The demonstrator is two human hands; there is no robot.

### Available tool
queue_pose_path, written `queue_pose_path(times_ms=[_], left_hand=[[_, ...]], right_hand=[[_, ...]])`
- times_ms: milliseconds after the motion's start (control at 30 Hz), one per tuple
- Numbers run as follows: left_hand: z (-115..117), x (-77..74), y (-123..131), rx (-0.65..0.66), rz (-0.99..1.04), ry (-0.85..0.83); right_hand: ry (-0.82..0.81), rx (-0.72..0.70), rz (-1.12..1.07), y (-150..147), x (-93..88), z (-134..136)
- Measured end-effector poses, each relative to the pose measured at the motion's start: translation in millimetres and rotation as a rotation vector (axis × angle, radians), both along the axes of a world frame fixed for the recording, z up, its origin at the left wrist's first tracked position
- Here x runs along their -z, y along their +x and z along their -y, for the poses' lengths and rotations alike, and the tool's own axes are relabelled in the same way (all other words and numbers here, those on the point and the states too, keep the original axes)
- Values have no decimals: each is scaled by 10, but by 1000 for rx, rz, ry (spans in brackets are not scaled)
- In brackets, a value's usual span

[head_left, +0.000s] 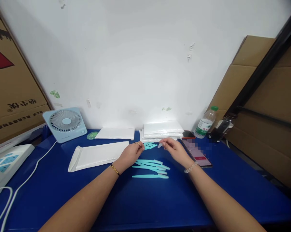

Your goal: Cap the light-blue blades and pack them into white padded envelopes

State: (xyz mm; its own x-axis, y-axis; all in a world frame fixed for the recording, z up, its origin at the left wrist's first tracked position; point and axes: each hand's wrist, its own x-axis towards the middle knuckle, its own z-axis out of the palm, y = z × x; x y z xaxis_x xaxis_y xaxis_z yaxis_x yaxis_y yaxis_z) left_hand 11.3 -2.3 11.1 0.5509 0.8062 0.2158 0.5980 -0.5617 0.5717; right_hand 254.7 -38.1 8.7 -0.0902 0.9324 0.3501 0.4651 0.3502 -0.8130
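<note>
Centrally over the blue table, my left hand (132, 152) is closed in a pinch at the end of a turquoise eyebrow razor (150, 147). Other turquoise razors overlap it there, so its outline is hard to separate. A small translucent blade cap (159, 145) is pinched between the thumb and fingers of my right hand (173, 150), just right of those razors. Nearer to me, several more razors (150, 167) lie in a loose group, pale tips pointing right. One razor (149, 176) rests slightly apart at the front of this group.
Left of my hands lies a white padded mailer (97, 156); another mailer (115, 133) and a mailer stack (162, 129) sit by the wall. A phone (198, 154), water bottle (205, 124) and dark bottle (221, 129) stand right. A fan (65, 124) trails its cable left.
</note>
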Motion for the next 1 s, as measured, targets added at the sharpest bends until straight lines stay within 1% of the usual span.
queue_pose_path(times_ms=[200,367,533,600,633,700,767,800,867,1000], left_hand=[[10,-8,-5,10,8,-25],[42,-49,14,21,1,7],[85,-69,28,46,-32,-10],[84,-56,26,79,-66,-10],[76,-46,23,91,-85,8],[46,-19,12,78,-132,87],[1,16,-7,-2,-189,192],[-24,35,-19,-50,-221,233],[-73,75,-42,-115,-284,276],[-132,123,-62,-111,-360,310]], right_hand=[[-36,-16,-70,-25,51,-19],[-38,1,-88,-29,50,-18],[-163,-144,-65,-97,43,31],[-155,-167,11,-63,31,27],[-120,-148,68,-23,22,17],[-13,-41,206,99,2,-16],[62,95,361,245,-2,-57],[65,135,442,313,6,-77],[36,153,581,411,44,-111],[-42,103,754,435,151,-159]])
